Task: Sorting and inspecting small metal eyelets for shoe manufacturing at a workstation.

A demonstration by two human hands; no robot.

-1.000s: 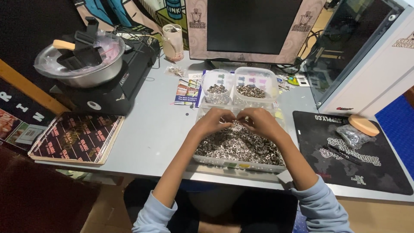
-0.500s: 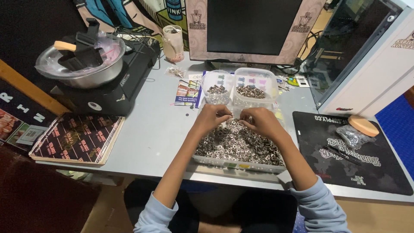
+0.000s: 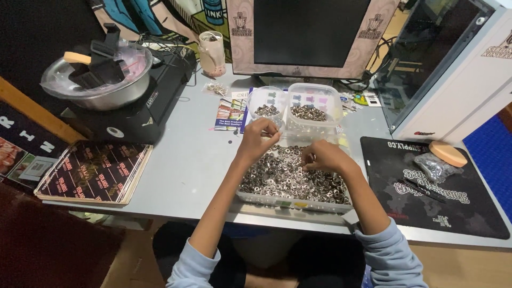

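A clear shallow tray [image 3: 290,203] full of small metal rings lies on the grey desk in front of me. My left hand [image 3: 257,138] is raised over the tray's far left corner, fingers pinched on a small ring, close to a small clear tub [image 3: 266,102] that holds a few rings. My right hand [image 3: 320,157] rests curled on the pile in the tray's middle, fingers closed among the rings. A second, larger clear tub [image 3: 314,105] with rings stands beside the first.
A monitor [image 3: 310,33] stands behind the tubs, a computer case [image 3: 448,69] at right. A black mat [image 3: 432,186] holds a pen, a plastic bag and a round wooden disc. At left sit a steel bowl [image 3: 98,80] on a black appliance and a dark box [image 3: 90,173].
My left hand has lifted off the pile and moved up-left toward the small tub. My right hand has stayed on the rings, shifting slightly.
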